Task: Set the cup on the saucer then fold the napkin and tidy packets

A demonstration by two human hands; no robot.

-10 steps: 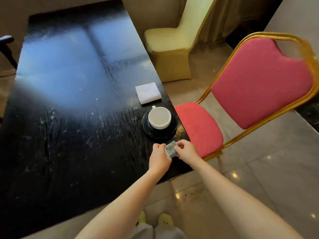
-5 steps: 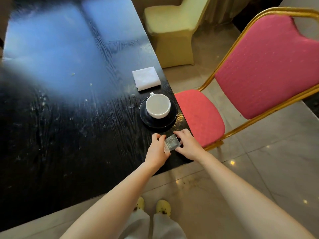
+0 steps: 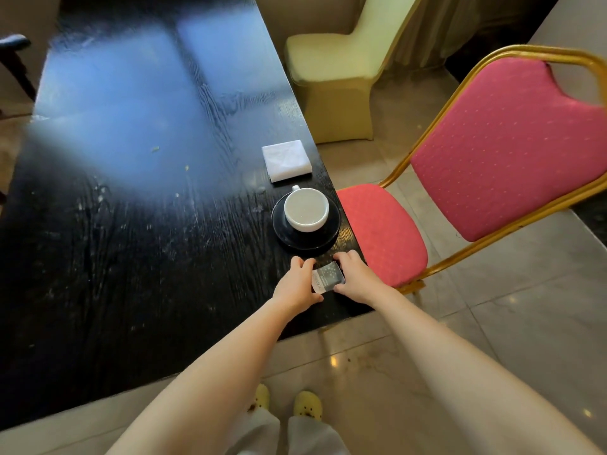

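Now both hands, left hand [image 3: 297, 285] and right hand [image 3: 356, 279], pinch small silvery packets [image 3: 326, 278] near the black wooden table [image 3: 131, 241] corner, beside the white cup [image 3: 306, 209] on its black saucer [image 3: 307, 241].

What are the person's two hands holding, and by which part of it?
The packets, pinched flat on the table: left hand at the left edge, right hand at the right edge.

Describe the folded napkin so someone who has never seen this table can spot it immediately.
Start at the black table and follow its right edge, the side facing the red chair. There a white cup sits on a black saucer; the napkin lies flat just beyond them, away from the person. It is the only white square there, unlike the small silvery packets held between both hands.
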